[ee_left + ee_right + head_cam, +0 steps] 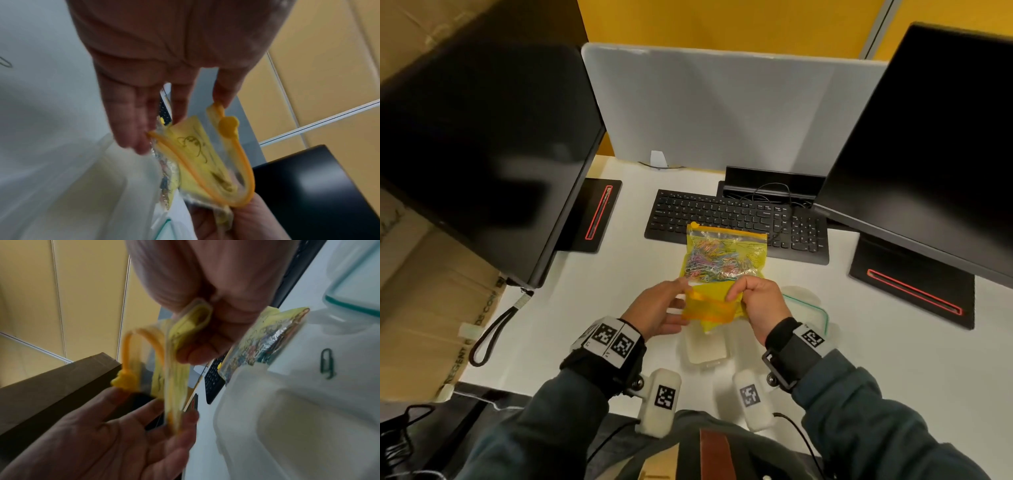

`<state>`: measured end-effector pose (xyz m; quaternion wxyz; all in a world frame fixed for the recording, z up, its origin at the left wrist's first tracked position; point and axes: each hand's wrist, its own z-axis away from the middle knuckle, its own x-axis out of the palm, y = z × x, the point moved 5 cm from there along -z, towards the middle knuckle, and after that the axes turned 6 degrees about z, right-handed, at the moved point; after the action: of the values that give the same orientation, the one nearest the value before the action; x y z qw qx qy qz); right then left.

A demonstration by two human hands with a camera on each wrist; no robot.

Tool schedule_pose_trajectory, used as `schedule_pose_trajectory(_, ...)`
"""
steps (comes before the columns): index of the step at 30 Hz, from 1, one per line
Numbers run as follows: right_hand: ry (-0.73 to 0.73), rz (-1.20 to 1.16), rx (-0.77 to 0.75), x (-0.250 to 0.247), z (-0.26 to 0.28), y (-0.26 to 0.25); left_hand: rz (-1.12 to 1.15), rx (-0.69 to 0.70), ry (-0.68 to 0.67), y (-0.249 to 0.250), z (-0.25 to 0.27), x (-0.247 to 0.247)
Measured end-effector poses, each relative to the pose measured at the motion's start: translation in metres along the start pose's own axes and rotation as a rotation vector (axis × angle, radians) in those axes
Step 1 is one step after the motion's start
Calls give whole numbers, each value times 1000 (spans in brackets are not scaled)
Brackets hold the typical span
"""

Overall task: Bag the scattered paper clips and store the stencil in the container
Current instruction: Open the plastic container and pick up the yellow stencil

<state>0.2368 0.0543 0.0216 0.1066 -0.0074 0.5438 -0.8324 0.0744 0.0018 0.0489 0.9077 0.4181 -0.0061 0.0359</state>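
A yellow zip bag (710, 310) with an orange zip track hangs between both hands above a clear plastic container (705, 354). My left hand (679, 301) holds its left edge, thumb below and fingers stretched along the mouth (185, 155). My right hand (736, 291) pinches the folded right corner (197, 316). The orange slider (228, 125) sits near my left index fingertip. A second zip bag (726, 255), full of coloured paper clips, lies in front of the keyboard. One loose green paper clip (327, 363) lies on the desk. I cannot make out the stencil for certain.
The container's lid (811, 308), with a green seal, lies right of the container. A black keyboard (736, 219) sits behind the bags. Two dark monitors (482, 147) (935, 144) on stands flank the desk, and a grey divider (722, 102) closes the back.
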Motion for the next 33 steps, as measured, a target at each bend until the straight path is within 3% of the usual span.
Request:
schedule_pose_trajectory(2,13,-33,-8,3,6,8,-12,-26,21,-6,-4,-2)
schedule_pose_trajectory(7,-75,-225,14,3,15,15,224,-138,-63,-20,-8,8)
schedule_pose_trajectory(11,-167,-246,-29,1,19,11,261,-76,-140,-12,-12,19)
schedule_pose_trajectory(14,-285,-162,32,3,25,16,237,63,60,-2,-19,11)
schedule_pose_trajectory(17,-261,149,-15,-7,24,20,-14,114,124,-8,-26,2)
schedule_pose_trajectory(20,4,734,-142,-37,21,20,-526,186,187,-19,-29,0)
schedule_pose_trajectory(22,51,1097,-64,-56,20,33,-776,228,217,-21,-28,7)
schedule_pose_trajectory(24,-40,1341,91,-69,21,51,-955,250,221,-20,-28,18)
schedule_pose_trajectory(26,-98,1429,145,-75,22,62,-1146,266,222,-22,-30,28)
schedule_pose_trajectory(30,-105,1436,-6,-64,25,59,-1369,339,183,-35,-40,33)
schedule_pose_trajectory(33,64,1366,-123,-66,28,35,-1335,424,197,-43,-45,24)
